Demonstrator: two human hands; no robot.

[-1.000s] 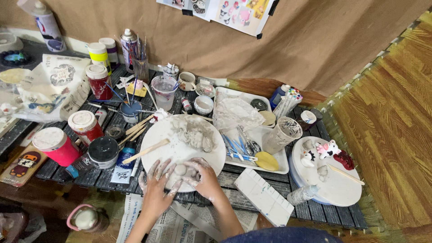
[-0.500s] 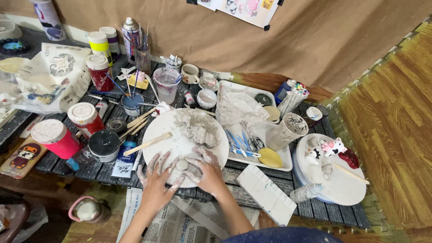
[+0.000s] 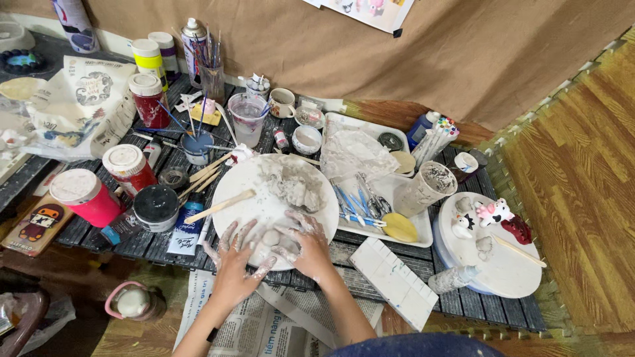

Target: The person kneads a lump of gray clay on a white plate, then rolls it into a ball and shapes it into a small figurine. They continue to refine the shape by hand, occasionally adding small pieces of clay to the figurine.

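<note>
Hands rest palm-down at the near edge of the round white board (image 3: pixel 248 182). Left hand (image 3: pixel 233 264) and right hand (image 3: pixel 309 246), both clay-smeared with fingers spread, flank and touch the small clay lump (image 3: pixel 270 237) between them, neither fully closed around it.

2 hands (image 3: pixel 233 274), 2 round boards (image 3: pixel 264 205), 3 red jars (image 3: pixel 129 166)

Two bare forearms without sleeves, left hand (image 3: pixel 235 264) smeared with pale grey clay across fingers and knuckles, right hand (image 3: pixel 308 243) likewise caked in grey-white clay, dark blue garment showed at the bottom edge
</note>
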